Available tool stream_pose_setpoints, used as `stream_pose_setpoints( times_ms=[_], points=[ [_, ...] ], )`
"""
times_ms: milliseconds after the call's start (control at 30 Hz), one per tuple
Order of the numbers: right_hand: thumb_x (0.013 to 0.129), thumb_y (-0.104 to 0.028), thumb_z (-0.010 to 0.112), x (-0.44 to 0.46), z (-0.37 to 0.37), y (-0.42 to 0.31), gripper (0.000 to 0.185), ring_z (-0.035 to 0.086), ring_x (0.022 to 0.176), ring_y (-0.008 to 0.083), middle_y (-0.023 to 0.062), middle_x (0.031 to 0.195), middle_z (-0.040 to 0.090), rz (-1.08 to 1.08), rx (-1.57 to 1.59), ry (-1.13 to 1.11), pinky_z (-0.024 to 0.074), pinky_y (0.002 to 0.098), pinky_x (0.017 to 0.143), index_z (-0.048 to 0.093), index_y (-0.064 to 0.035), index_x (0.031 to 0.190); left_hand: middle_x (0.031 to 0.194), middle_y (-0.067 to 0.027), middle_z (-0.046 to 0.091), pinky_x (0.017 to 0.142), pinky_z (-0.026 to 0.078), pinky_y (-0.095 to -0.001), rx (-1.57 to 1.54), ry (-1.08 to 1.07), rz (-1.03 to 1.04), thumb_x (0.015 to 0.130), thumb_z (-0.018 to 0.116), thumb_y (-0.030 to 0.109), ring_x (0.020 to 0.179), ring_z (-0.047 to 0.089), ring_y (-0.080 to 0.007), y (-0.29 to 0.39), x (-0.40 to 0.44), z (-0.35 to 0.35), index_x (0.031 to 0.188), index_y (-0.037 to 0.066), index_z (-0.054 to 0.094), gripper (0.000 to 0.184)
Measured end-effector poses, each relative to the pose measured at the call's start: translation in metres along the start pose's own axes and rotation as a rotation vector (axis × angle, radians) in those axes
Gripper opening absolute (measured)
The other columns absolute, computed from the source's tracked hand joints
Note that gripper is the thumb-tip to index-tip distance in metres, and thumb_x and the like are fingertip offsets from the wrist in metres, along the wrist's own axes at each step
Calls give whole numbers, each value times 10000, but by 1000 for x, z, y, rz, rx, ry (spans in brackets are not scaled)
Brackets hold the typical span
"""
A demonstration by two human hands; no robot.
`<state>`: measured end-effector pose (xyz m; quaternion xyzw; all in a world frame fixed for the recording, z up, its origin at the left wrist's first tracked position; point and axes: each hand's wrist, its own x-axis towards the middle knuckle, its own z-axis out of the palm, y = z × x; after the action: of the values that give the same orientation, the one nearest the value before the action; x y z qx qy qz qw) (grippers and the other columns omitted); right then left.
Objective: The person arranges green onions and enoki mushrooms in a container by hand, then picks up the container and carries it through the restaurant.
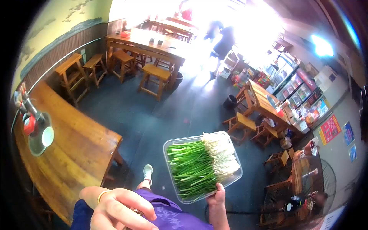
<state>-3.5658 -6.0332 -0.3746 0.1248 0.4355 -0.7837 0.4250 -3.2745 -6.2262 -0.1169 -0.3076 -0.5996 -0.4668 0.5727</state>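
Observation:
My right hand [217,197] grips the near right edge of a clear plastic tray [175,193], thumb over the rim. Long cut green chives [191,166] fill its left side. Along the right side lie thin white strands [222,157] that look like enoki mushrooms. Close to the camera, at the bottom, is my left hand [119,209], its fingers curled in front of my purple clothing [168,211]. A small dark bit shows between those fingers, too hidden to name. This hand is apart from the tray.
On the left stands a wooden table [84,142] with a metal tray [36,145] and green bowl [48,137]. Stools [155,73] surround a far table [134,38]. A person [224,42] is near the bright doorway. A fan [306,188] stands at right.

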Motion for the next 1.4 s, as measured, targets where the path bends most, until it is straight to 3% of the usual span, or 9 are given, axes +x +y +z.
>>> stream_pose_setpoints(
  times_ms=[100,200,633,667,767,833,1067,1200,1400],
  points=[
    [921,-213,358,77,39,-17,429,605,1067,335,165,1186,623,21,8,1,479,499,959,536,-1,1247,1289,21,556,735,473,-428,-67,-122,-122,960,511,428,932,590,-280,-70,8,-58,1264,321,596,334],
    [922,-219,363,135,67,-44,425,603,1067,328,161,1181,625,-1,-17,67,475,492,961,536,-5,1246,1313,21,537,723,476,-424,-57,-66,63,968,503,383,943,591,-283,-162,28,-94,1308,429,547,346],
    [924,-223,383,347,107,-112,379,610,1035,315,148,1120,642,-184,126,347,476,476,947,574,-1,1164,1276,24,573,654,477,-405,-317,-49,-125,946,542,369,857,608,-283,-494,58,-214,1243,410,618,309],
    [932,-222,383,373,109,-131,346,650,883,265,120,1010,664,-162,163,383,548,415,780,584,-10,1117,1276,24,573,654,477,-406,-316,-64,-144,947,541,375,857,607,-282,-523,65,-212,1245,409,617,309],
    [937,-216,389,437,93,-199,303,639,676,201,76,871,664,-136,-41,377,531,326,542,587,-26,1066,1267,25,575,656,477,-406,-288,-81,-183,947,547,383,848,605,-277,-604,93,-183,1266,390,602,325],
    [915,-197,498,499,117,-230,160,480,377,173,74,634,582,-143,24,527,422,320,336,565,-53,937,1261,30,576,656,477,-405,-288,-79,-265,944,555,387,841,602,-270,-655,108,-187,1285,372,589,343],
    [918,-184,507,661,232,-323,129,553,508,171,56,737,607,-59,10,341,468,316,442,566,-71,931,1287,106,543,657,478,-395,-113,26,-447,898,639,295,861,594,-234,-770,134,-197,1327,343,551,440],
    [934,-165,457,736,293,-355,260,628,974,248,94,1042,660,-26,71,112,509,394,875,593,-9,1091,1300,114,535,664,483,-396,-64,71,-503,874,673,254,881,593,-231,-841,137,-214,1313,351,564,462],
    [944,-200,423,843,351,-386,320,624,978,260,106,1091,646,1,88,158,512,416,876,552,-20,1175,1277,96,554,662,489,-395,-252,29,-445,888,654,259,845,602,-230,-975,158,-287,1302,365,573,435]
  ],
)
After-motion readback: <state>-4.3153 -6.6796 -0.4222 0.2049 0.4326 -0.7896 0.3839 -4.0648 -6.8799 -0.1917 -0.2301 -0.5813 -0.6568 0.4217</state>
